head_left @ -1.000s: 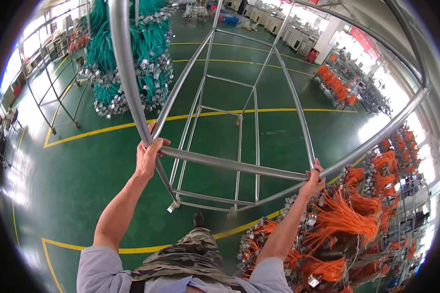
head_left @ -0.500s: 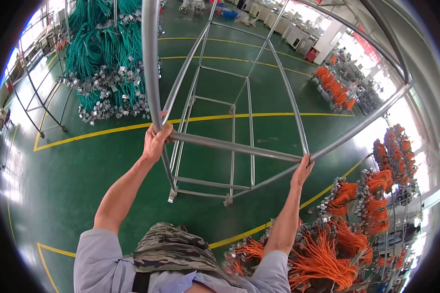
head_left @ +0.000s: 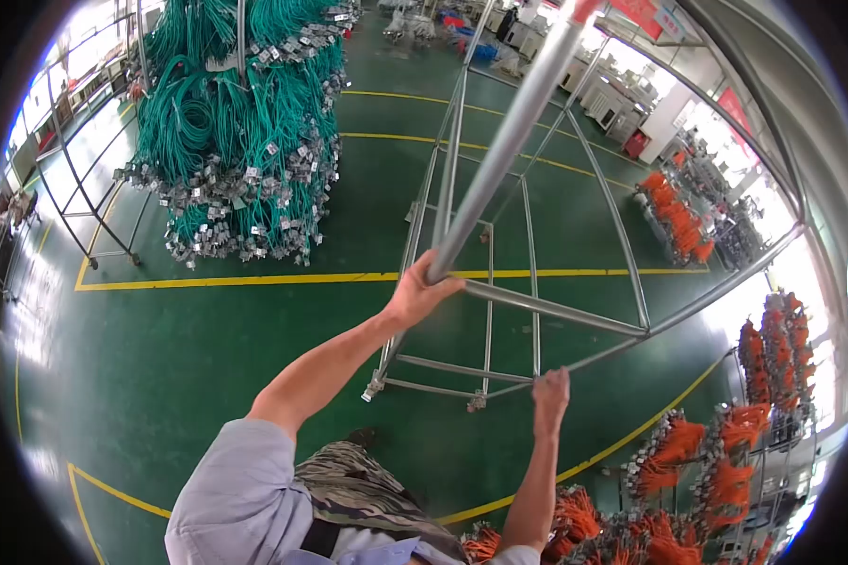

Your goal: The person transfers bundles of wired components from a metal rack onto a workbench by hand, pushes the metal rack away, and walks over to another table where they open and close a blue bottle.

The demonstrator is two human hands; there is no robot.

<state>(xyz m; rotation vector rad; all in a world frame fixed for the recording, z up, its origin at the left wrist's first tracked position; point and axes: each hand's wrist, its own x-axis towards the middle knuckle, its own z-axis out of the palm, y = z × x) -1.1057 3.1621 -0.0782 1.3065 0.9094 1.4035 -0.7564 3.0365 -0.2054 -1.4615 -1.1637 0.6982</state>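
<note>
A tall rack of bare grey metal tubing [head_left: 556, 304] stands in front of me on casters. My left hand [head_left: 419, 294] is wrapped round its near upright post, where the crossbar joins. The post leans toward the upper right in the view. Lower and to the right, my right hand [head_left: 551, 388] is closed in a loose fist, apart from the crossbar. It overlaps a thin rail of the rack behind it, and no object shows in its fingers.
Green cables [head_left: 226, 141] hang in a large bundle at the left, beside another wheeled frame [head_left: 83, 202]. Orange cables [head_left: 664, 452] hang on racks at the lower right, with more orange cables [head_left: 674, 218] farther back. Yellow lines [head_left: 283, 280] mark the green floor.
My right hand has let go of the crossbar's right corner and dropped lower. My left hand still grips the post, now farther right in view. The rack's outline has shifted right.
</note>
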